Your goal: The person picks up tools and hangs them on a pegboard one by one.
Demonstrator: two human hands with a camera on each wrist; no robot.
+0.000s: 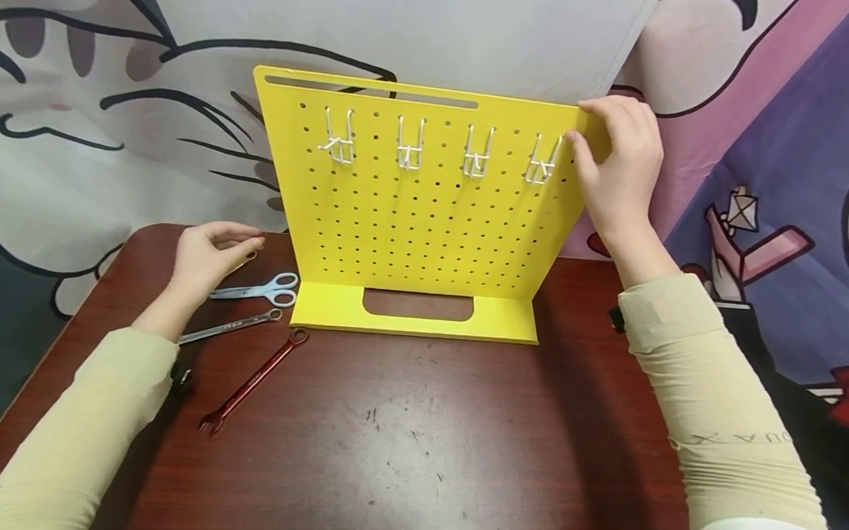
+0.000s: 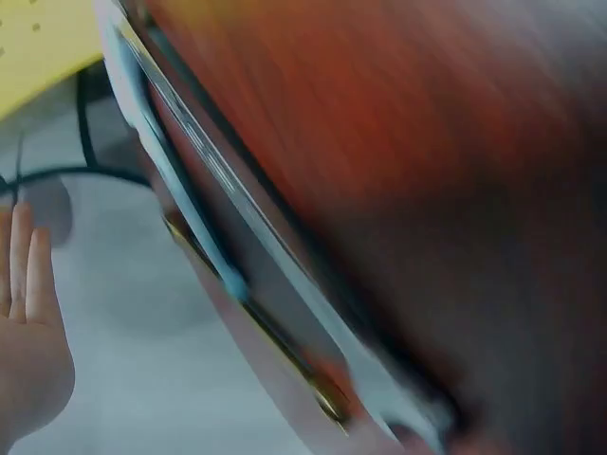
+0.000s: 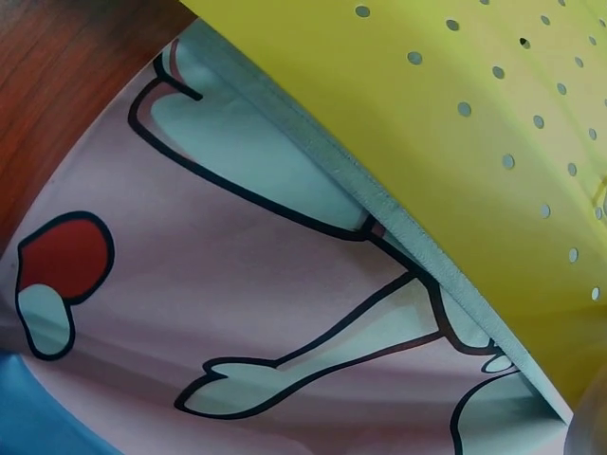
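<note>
My right hand [image 1: 624,160] grips the upper right corner of a yellow pegboard [image 1: 426,241], thumb on its front face. The board stands upright on its foot, and several white wire hooks [image 1: 410,144] hang in a row near its top. Over the table's left side, my left hand [image 1: 209,260] has its fingers extended and holds nothing. Near its fingertips shows the ring end of a gold wrench [image 2: 275,332]. Light blue scissors [image 1: 255,289], a silver combination wrench [image 1: 227,328] and a red combination wrench [image 1: 253,382] lie beside the board's left foot.
The dark red-brown table [image 1: 414,426] has small dark marks on its surface. Behind it hangs a cartoon-print cloth [image 1: 95,156]. A pink and purple printed cloth [image 1: 789,157] covers the right side.
</note>
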